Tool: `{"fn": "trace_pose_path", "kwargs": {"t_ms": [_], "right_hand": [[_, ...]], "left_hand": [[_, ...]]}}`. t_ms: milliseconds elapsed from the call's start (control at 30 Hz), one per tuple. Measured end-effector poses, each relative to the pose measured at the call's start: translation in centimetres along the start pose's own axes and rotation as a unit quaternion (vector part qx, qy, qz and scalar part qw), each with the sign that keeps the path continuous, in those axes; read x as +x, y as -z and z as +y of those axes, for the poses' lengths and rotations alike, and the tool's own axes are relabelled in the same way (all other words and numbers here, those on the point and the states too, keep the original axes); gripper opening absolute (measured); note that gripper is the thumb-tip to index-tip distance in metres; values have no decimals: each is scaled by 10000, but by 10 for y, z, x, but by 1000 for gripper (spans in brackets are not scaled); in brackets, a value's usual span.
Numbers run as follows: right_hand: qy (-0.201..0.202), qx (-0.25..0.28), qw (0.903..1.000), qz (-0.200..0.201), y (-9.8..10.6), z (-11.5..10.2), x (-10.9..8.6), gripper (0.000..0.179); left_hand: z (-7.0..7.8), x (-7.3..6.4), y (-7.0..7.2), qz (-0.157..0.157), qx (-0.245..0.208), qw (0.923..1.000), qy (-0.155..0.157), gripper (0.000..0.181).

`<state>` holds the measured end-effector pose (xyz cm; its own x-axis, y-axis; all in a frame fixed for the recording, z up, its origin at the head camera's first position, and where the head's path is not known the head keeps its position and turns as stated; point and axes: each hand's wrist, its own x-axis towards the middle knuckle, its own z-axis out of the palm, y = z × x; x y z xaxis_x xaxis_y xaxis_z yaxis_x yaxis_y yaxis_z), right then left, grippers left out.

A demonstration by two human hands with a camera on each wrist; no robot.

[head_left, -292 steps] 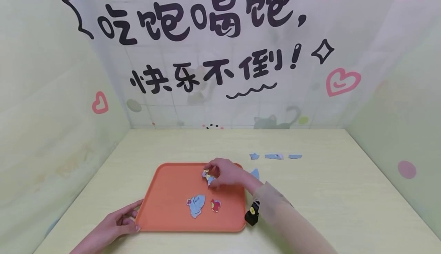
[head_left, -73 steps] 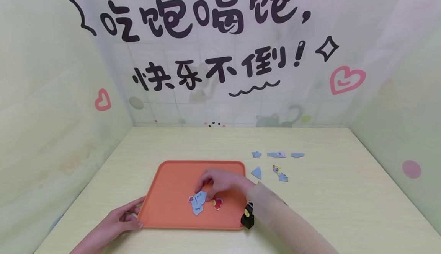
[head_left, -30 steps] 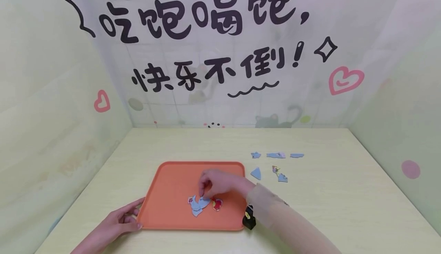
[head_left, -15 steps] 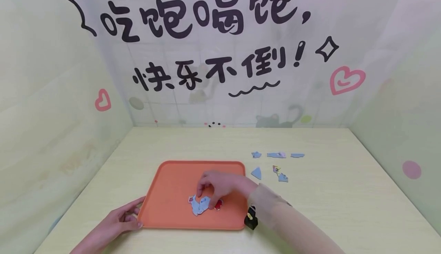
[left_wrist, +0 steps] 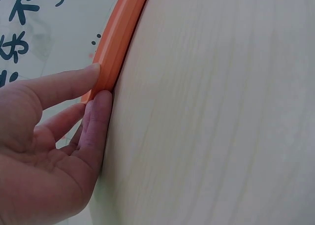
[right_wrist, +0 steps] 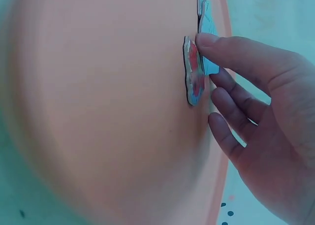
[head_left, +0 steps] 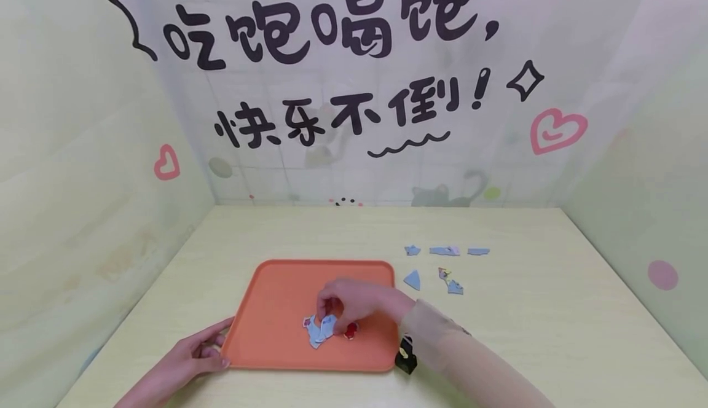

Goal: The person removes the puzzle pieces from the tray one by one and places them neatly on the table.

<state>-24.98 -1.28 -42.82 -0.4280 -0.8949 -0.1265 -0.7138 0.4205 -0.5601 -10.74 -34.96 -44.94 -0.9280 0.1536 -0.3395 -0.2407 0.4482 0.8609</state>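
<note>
On the orange tray (head_left: 271, 309) my right hand (head_left: 356, 302) pinches a light blue puzzle piece (head_left: 329, 324) between thumb and fingers. That piece lies against another light blue piece (head_left: 314, 334) on its left; whether they overlap is hard to tell. Close by the thumb is a red puzzle piece (head_left: 351, 332), partly covered in the head view. The right wrist view has the pinched blue piece (right_wrist: 208, 35) just behind the red piece (right_wrist: 193, 77). My left hand (head_left: 190, 354) grips the tray's near left corner, thumb on the rim (left_wrist: 110, 62) and fingers beneath.
Right of the tray, several puzzle pieces lie on the table: a back row with a long blue piece (head_left: 444, 251), then a blue triangle (head_left: 412, 279) and a yellow-and-blue piece (head_left: 452, 284). A small black object (head_left: 406, 359) sits at the tray's right edge, beside the sleeve.
The yellow-and-blue piece went from the right hand over the tray to the table on the right. Since then the right hand has shifted and turned the light blue piece. The left hand stayed.
</note>
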Motion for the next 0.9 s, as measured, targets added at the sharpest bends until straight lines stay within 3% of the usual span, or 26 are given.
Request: {"fn": "trace_pose_path", "kwargs": {"t_ms": [167,433,733,900], "right_hand": [[104,-50,9999,-32,0,-3,0,24],[199,-649,9977,2,-2,-9,-3,21],[157,-417,9989,115,0,-6,-4,27],[148,-340,9993,67,1,-5,-4,29]], "left_hand": [[1,-1,0,34,47,10000,37,87],[2,-2,0,-28,17,10000,-41,86],[2,-2,-1,49,47,10000,74,86],[1,-3,-1,14,17,10000,-14,86]]}}
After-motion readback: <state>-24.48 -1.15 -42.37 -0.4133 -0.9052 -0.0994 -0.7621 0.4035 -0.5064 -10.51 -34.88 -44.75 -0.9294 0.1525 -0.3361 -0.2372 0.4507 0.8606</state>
